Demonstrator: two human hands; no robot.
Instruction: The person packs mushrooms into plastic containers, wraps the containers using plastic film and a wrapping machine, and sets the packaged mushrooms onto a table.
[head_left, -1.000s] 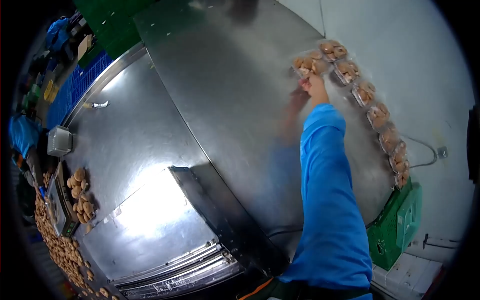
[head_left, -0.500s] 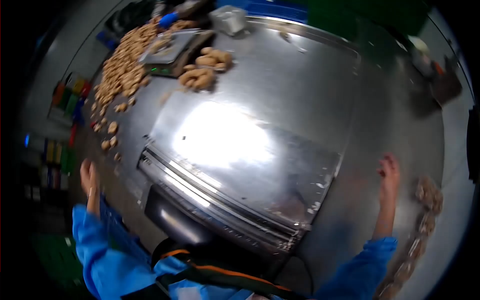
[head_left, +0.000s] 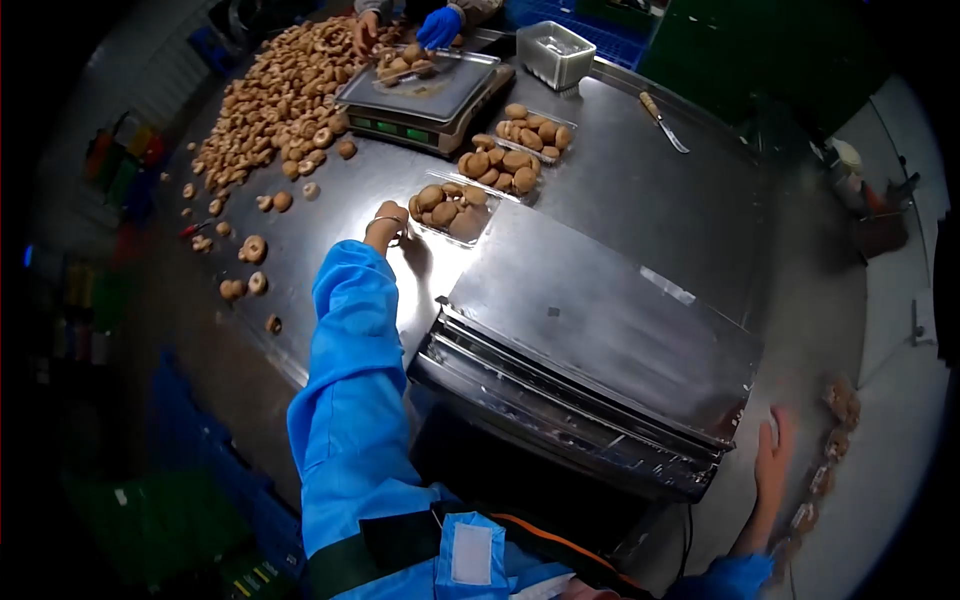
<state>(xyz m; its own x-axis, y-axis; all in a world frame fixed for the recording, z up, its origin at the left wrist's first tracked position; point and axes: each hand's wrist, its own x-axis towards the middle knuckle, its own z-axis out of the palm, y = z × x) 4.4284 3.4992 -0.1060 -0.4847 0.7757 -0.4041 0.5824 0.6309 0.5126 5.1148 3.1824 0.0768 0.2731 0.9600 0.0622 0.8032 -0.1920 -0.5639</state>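
Observation:
My left hand point(head_left: 387, 226) reaches to the near left corner of a clear tray of mushrooms point(head_left: 450, 208); its fingers are bent together at the edge, and whether they grip it is hard to see. Two more filled trays, one in the middle point(head_left: 499, 166) and one at the back point(head_left: 536, 132), stand in a row behind it. Beside the right end of the metal sealing machine point(head_left: 600, 310), my right hand point(head_left: 775, 452) is held with fingers apart and nothing in it.
A scale point(head_left: 425, 100) carries mushrooms, with a co-worker's bare hand and blue-gloved hand behind it. Left lies a large mushroom pile point(head_left: 285, 95). Empty containers point(head_left: 556, 55) and a knife point(head_left: 664, 122) lie at the back. Packed bags point(head_left: 822, 470) line the right.
My left hand has moved right and forward, from the table's left side to the nearest tray. My right hand is lower in view. The camera view has shifted.

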